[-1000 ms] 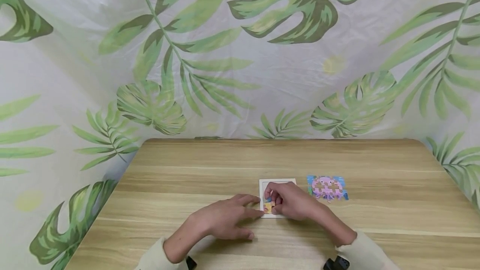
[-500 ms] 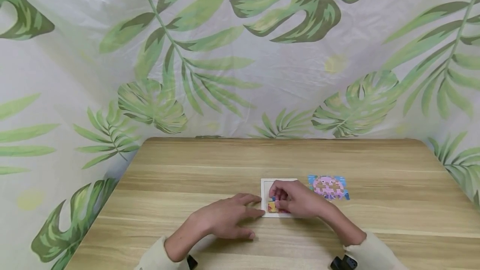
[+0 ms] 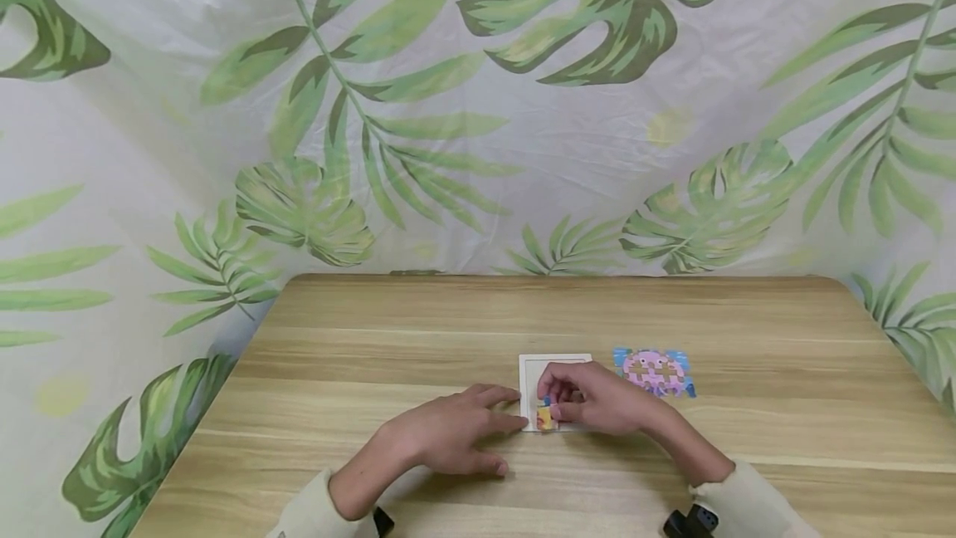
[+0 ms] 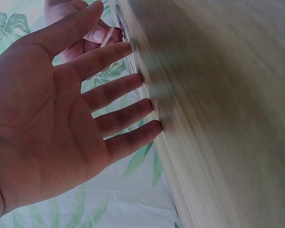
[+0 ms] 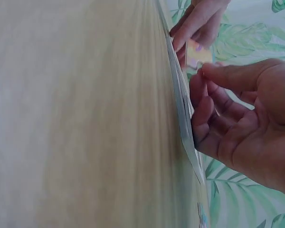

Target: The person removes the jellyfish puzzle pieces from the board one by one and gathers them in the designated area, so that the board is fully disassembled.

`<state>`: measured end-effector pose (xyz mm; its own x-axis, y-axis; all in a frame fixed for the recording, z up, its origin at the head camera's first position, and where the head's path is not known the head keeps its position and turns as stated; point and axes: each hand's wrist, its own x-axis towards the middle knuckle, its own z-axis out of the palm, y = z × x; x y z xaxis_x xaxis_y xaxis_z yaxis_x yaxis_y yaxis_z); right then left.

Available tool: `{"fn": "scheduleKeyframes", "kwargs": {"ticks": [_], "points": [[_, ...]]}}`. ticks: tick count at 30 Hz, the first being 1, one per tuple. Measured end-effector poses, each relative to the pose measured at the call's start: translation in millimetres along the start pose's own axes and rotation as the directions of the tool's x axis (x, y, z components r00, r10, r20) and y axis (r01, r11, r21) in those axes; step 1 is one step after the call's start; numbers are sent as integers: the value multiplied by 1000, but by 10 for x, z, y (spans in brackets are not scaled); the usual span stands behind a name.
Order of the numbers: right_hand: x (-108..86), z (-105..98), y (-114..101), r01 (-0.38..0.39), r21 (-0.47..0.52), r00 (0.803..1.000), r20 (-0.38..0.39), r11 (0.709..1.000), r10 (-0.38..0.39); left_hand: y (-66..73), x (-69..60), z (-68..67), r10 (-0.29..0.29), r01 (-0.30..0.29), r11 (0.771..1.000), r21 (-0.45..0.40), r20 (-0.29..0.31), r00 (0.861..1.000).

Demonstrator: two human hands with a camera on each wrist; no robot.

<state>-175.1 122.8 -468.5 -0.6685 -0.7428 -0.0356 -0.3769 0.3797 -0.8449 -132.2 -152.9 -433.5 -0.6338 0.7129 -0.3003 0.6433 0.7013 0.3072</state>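
Observation:
My right hand (image 3: 605,398) pinches a yellow jigsaw puzzle piece (image 3: 547,418) between thumb and index finger. In the right wrist view the piece (image 5: 198,53) is tilted up, above the white puzzle frame (image 3: 530,368). Most of the frame's inside is hidden under that hand. My left hand (image 3: 456,436) lies at the frame's left side with its fingers spread, and two fingertips touch the border. The left wrist view shows this hand (image 4: 52,109) with its fingers nearly straight and their tips on the table.
Right of the frame lies a joined pink octopus puzzle (image 3: 654,372) with blue corners and brown gaps where the table shows. All of it rests on a wooden table (image 3: 373,339), with a leaf-patterned cloth (image 3: 448,148) hanging behind.
My right hand has moved slightly right, and the yellow piece has come up out of the frame's lower left corner with it. The left hand has barely moved.

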Motion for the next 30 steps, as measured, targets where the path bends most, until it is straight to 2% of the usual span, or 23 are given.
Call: {"fn": "scheduleKeyframes", "kwargs": {"ticks": [9,15,24,30], "points": [[-54,-98,-4,-12,119,1000,-9,993,13,-5,2,2,-1,1,1000,-9,-2,1000],[-159,-230,23,-46,62,997,-67,997,50,1,1,-2,-7,7,1000,-25,-3,1000],[-311,-351,148,-67,-13,990,-128,998,65,-14,3,15,-16,16,999,-36,-7,1000],[-458,-434,186,-75,-11,984,-162,997,72,-9,7,8,-16,16,999,-39,-4,1000]]}}
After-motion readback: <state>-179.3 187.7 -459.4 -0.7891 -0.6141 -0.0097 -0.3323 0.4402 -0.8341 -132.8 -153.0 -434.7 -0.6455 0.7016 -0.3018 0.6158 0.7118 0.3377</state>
